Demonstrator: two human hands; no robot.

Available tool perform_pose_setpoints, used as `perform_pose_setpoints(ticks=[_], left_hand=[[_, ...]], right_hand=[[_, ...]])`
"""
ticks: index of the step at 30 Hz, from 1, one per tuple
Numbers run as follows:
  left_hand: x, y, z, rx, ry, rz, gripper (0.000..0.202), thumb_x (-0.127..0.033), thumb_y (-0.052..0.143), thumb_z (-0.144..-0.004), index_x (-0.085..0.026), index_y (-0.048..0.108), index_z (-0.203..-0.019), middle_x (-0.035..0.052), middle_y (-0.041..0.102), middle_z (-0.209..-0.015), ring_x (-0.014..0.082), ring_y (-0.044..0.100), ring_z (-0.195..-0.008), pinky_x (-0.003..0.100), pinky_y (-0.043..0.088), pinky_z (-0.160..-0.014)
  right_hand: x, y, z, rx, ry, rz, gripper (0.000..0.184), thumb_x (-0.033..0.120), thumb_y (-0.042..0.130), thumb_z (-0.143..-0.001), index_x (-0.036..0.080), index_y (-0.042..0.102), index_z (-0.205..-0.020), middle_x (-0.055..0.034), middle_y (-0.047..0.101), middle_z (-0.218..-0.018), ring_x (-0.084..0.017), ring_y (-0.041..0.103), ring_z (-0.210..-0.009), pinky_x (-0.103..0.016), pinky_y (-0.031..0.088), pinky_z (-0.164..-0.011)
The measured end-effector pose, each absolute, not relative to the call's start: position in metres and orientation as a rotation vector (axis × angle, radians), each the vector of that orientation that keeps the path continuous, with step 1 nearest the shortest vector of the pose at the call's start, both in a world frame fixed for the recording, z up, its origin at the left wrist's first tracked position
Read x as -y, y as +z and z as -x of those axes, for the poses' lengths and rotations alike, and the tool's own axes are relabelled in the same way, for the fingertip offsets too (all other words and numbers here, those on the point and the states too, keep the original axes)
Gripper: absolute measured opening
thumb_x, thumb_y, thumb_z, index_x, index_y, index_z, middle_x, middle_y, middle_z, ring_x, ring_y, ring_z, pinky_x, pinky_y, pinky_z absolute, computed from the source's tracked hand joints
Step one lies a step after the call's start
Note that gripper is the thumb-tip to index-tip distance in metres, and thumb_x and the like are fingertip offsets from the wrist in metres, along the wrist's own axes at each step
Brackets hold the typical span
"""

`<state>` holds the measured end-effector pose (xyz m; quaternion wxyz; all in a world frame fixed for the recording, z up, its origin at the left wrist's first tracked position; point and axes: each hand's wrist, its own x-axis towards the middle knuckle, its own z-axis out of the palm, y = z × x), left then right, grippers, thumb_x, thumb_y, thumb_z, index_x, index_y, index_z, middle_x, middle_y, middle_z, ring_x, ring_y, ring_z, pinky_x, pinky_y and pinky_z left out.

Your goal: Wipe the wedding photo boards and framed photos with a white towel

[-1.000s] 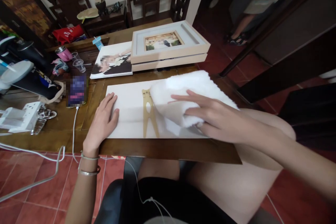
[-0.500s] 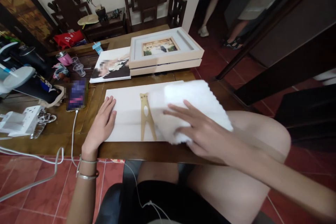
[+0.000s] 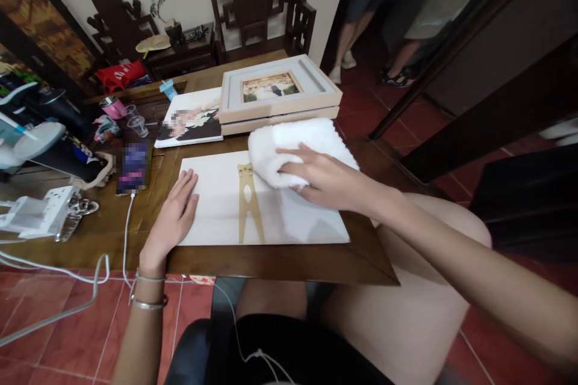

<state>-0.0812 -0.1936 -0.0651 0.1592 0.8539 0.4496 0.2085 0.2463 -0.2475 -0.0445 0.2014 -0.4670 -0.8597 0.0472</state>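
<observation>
A flat white panel (image 3: 214, 201) lies on the wooden table in front of me. Fixed or resting on its face is a gold, A-shaped piece (image 3: 247, 192) with an oval hole and two legs toward me. My left hand (image 3: 177, 204) rests flat on the panel's left edge, fingers stretched out, holding nothing. A fluffy white cloth (image 3: 316, 135) is in my right hand (image 3: 323, 174), whose fingers press into it over the panel's far right part. The cloth covers that far right corner and hangs past the edge.
Stacked wooden picture frames (image 3: 280, 111) and a photo print (image 3: 192, 114) lie just beyond the panel. To the left are a phone (image 3: 134, 165) on a white cable, a power strip (image 3: 49, 207), cups and bottles. Two people stand at the back right.
My right hand has moved the cloth away from me and slightly left, from the panel's near right side to its far right. The near right corner now shows. My left hand stays put.
</observation>
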Motion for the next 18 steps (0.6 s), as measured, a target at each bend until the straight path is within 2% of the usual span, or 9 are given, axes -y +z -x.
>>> perform_pose_setpoints(ticks=[5,9,12,16,18], left_hand=[[0.195,-0.064,0.08,-1.284,0.599,-2.42,0.051,-0.04,0.039,-0.102,-0.014,0.046,-0.146,0.0123,0.037,-0.159,0.0221,0.028,-0.151,0.046,0.023,-0.124],[0.196,-0.063,0.08,-1.291,0.58,-2.406,0.051,-0.04,0.038,-0.102,-0.017,0.044,-0.148,0.0104,0.035,-0.16,0.0231,0.026,-0.151,0.05,0.023,-0.124],[0.197,-0.062,0.08,-1.295,0.565,-2.408,0.051,-0.04,0.037,-0.103,-0.017,0.043,-0.148,0.0102,0.034,-0.161,0.0232,0.026,-0.151,0.051,0.022,-0.124],[0.197,-0.061,0.08,-1.296,0.559,-2.421,0.052,-0.042,0.036,-0.103,-0.019,0.043,-0.148,0.0097,0.034,-0.161,0.0235,0.025,-0.151,0.052,0.023,-0.124],[0.197,-0.061,0.08,-1.3,0.559,-2.424,0.052,-0.043,0.036,-0.103,-0.02,0.044,-0.148,0.0093,0.034,-0.161,0.0238,0.026,-0.151,0.052,0.023,-0.124]], right_hand=[[0.255,-0.061,-0.236,2.382,-0.054,1.324,0.031,0.004,0.056,-0.078,0.013,0.072,-0.103,-0.0206,0.059,-0.138,-0.041,0.046,-0.136,-0.07,0.033,-0.11],[0.319,-0.062,-0.228,2.399,0.068,1.222,0.027,0.004,0.058,-0.069,0.018,0.073,-0.086,-0.0174,0.057,-0.143,-0.038,0.043,-0.14,-0.067,0.029,-0.114],[0.363,-0.054,-0.226,2.378,0.217,1.165,0.026,0.004,0.055,-0.065,0.022,0.069,-0.076,-0.0122,0.056,-0.145,-0.035,0.04,-0.142,-0.065,0.027,-0.117],[0.364,-0.041,-0.235,2.39,0.309,1.159,0.036,0.0,0.049,-0.064,0.023,0.068,-0.084,-0.0101,0.055,-0.146,-0.028,0.045,-0.14,-0.056,0.032,-0.118],[0.336,-0.037,-0.242,2.383,0.292,1.186,0.039,-0.001,0.046,-0.067,0.022,0.069,-0.089,-0.01,0.06,-0.14,-0.027,0.049,-0.136,-0.054,0.035,-0.117]])
